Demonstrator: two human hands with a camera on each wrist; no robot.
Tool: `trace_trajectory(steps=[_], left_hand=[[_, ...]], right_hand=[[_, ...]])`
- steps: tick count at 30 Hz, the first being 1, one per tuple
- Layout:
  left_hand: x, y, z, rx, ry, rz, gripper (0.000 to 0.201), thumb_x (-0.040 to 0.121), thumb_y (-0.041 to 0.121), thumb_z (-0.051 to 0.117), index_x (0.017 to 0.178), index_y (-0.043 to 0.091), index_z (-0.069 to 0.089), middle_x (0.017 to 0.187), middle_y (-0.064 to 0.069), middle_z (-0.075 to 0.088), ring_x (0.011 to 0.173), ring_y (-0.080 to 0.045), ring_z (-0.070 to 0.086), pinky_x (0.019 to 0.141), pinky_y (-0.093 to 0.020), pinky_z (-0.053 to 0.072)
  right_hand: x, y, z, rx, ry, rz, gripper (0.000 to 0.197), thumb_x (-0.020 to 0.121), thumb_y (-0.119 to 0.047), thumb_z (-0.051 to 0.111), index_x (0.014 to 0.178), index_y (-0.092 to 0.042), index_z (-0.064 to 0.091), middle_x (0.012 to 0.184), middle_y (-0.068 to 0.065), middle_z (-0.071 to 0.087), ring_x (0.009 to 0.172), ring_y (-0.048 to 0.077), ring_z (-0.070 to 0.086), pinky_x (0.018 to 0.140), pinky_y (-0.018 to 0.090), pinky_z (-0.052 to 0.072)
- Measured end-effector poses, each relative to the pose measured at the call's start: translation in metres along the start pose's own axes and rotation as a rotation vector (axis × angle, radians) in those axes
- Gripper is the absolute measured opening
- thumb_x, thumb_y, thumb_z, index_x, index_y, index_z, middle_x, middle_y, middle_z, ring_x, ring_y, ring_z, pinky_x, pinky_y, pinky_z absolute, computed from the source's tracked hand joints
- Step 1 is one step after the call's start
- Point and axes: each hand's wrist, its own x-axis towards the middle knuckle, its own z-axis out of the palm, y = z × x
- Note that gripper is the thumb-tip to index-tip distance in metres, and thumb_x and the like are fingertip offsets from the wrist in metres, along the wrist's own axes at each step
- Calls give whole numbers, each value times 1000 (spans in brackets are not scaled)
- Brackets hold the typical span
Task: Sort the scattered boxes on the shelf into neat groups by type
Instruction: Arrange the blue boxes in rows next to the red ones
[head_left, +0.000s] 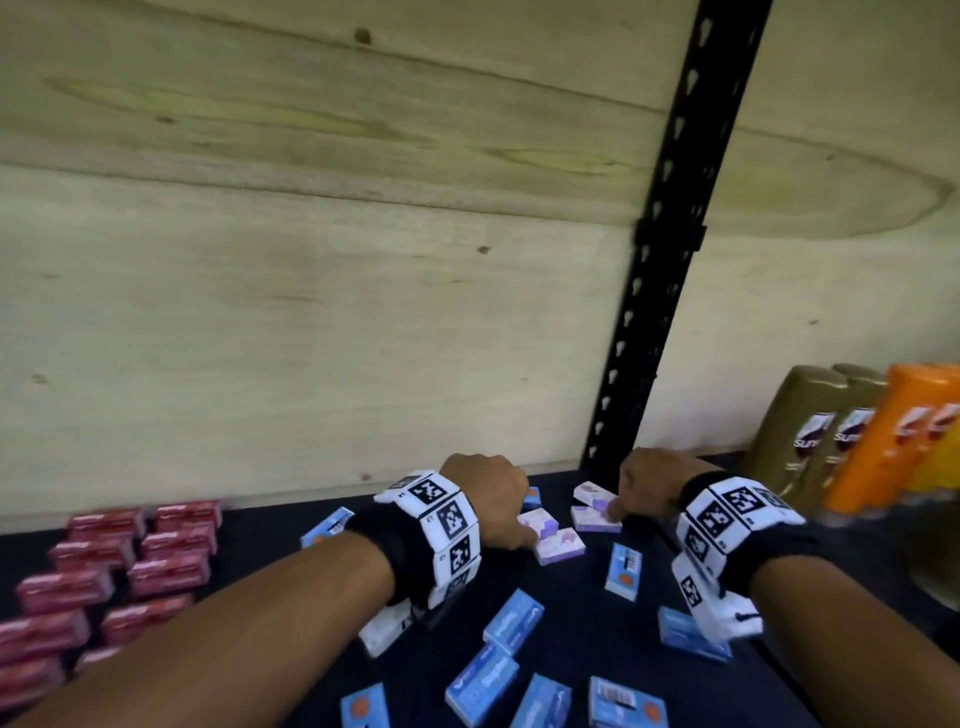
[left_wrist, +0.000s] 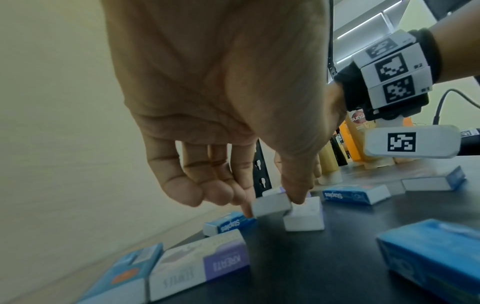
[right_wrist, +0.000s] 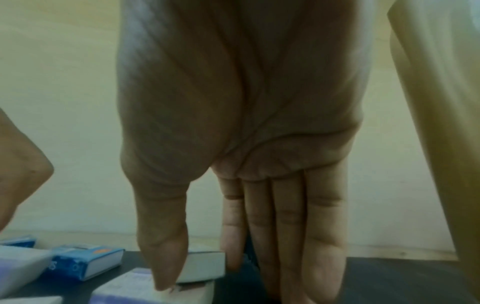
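Note:
Purple-and-white boxes lie at the back of the dark shelf (head_left: 571, 613). My left hand (head_left: 519, 519) pinches one purple box (left_wrist: 271, 204) between thumb and forefinger; a second purple box (left_wrist: 303, 216) sits right against it. My right hand (head_left: 618, 512) points its fingers down, with thumb (right_wrist: 163, 267) and forefinger on either side of another purple box (right_wrist: 205, 265). A further purple box (right_wrist: 130, 290) lies under the thumb tip. Several blue boxes (head_left: 511, 621) are scattered nearer me. Red boxes (head_left: 130, 561) stand grouped at the left.
A black slotted upright (head_left: 660, 291) rises behind the right hand, in front of the wooden back wall. Gold bottles (head_left: 800, 431) and orange bottles (head_left: 893, 441) stand at the right of the shelf. One purple box (left_wrist: 202, 265) lies under my left wrist.

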Motion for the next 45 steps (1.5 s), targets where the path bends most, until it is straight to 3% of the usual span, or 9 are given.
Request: trace_trajectory(steps=[8, 12, 17, 19, 22, 27, 31, 35, 45], left_hand=[[22, 2, 12, -37, -25, -21, 46, 87, 56, 56, 63, 18, 45, 72, 1, 47, 68, -23, 49, 54, -27, 31], [20, -7, 15, -80, -56, -34, 51, 86, 66, 51, 89, 19, 67, 93, -1, 64, 84, -23, 61, 66, -28, 44], [1, -39, 8, -93, -38, -79, 39, 87, 59, 53, 100, 26, 69, 104, 4, 66, 93, -19, 62, 69, -28, 43], [-11, -55, 3, -80, -56, -106, 33, 87, 54, 56, 104, 29, 68, 109, 7, 64, 97, -17, 61, 73, -27, 45], [-30, -78, -3, -74, -129, -151, 29, 87, 52, 60, 101, 28, 68, 105, 8, 65, 93, -16, 61, 73, -28, 46], [-57, -97, -1, -44, -211, -188, 35, 83, 55, 66, 97, 24, 69, 96, 6, 68, 85, -16, 63, 64, -26, 42], [-69, -100, 3, -6, -288, -196, 46, 76, 62, 70, 96, 21, 71, 94, 3, 71, 86, -19, 66, 65, -30, 47], [-78, -100, 9, 54, -347, -189, 53, 71, 62, 74, 97, 16, 71, 96, 0, 71, 85, -22, 67, 65, -32, 48], [-78, -82, 0, 36, -250, -143, 41, 77, 54, 72, 96, 18, 71, 96, 1, 70, 87, -22, 66, 67, -33, 50]], right_hand=[[10, 3, 6, 45, 13, -22, 36, 82, -54, 70, 80, -19, 59, 81, -3, 62, 81, 19, 59, 70, 29, 43], [12, 0, 8, 30, 7, -29, 38, 85, -55, 67, 90, -18, 61, 96, 0, 65, 87, 20, 60, 74, 30, 44], [10, -8, 3, -28, 20, -33, 41, 84, -59, 63, 73, -21, 53, 86, -1, 63, 80, 19, 59, 70, 31, 45], [4, -16, -2, -24, 60, -78, 39, 86, -58, 62, 81, -19, 60, 93, 0, 64, 85, 20, 61, 72, 32, 48], [-7, -37, -12, 23, 154, -215, 36, 88, -54, 63, 102, -20, 63, 104, -3, 62, 95, 19, 59, 85, 33, 51], [-12, -82, -10, 40, 70, -372, 37, 82, -57, 69, 103, -27, 64, 110, -4, 64, 97, 16, 58, 85, 31, 49], [-17, -109, -4, -23, -10, -389, 48, 80, -56, 72, 111, -19, 67, 108, 0, 67, 99, 20, 62, 81, 30, 49], [-15, -125, -2, -86, -31, -378, 43, 80, -53, 74, 90, -13, 64, 82, 1, 62, 78, 21, 58, 67, 28, 45], [-26, -119, -12, -93, 1, -366, 40, 79, -41, 77, 107, -14, 71, 107, 3, 71, 98, 22, 65, 79, 29, 51]])
